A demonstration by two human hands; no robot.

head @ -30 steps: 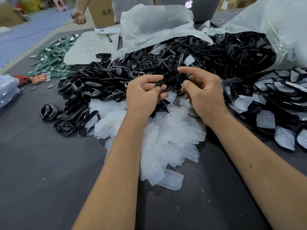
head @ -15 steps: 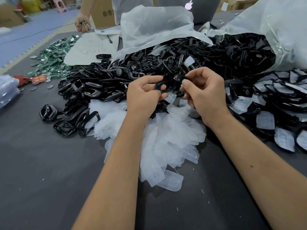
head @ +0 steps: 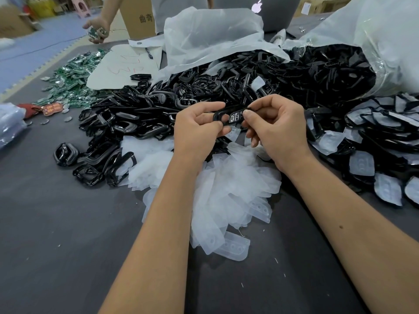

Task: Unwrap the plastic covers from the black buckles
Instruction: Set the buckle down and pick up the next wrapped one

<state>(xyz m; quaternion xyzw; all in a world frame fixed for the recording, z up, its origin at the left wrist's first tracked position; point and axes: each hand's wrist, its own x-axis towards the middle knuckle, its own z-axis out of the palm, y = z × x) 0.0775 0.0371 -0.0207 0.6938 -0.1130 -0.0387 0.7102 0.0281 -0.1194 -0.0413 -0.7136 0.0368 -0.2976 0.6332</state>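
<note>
Two hands: both work over the middle of the dark table [head: 56,234], arms reaching in from its near edge.
Table: grey cloth surface, carrying every pile.
Big bag: clear plastic bag [head: 374,30] at the far right corner, lying open, black buckles spilling from its mouth.
Buckle heap: bare black buckles [head: 140,114] spread from the bag toward the left edge, a few loose ones nearest the left.
Wrapped buckles: pile [head: 374,143] along the right edge, each with a pale plastic cover on it.
Cover pile: loose pale covers [head: 226,189] heaped at the centre, under both wrists.
Green pieces: small green parts [head: 72,80] scattered near the far left corner, beside a sheet of card [head: 122,64].
Laptop: grey lid [head: 256,10] at the far edge, behind the bag.
Other person: a hand [head: 97,30] at the far left, holding small parts.
Left hand [head: 197,128]: fingers curled, pinching the left end of one buckle [head: 226,115].
Right hand [head: 274,125]: thumb and fingers pinching the right end of that buckle.
Held buckle: raised above the cover pile, between both hands.
</note>
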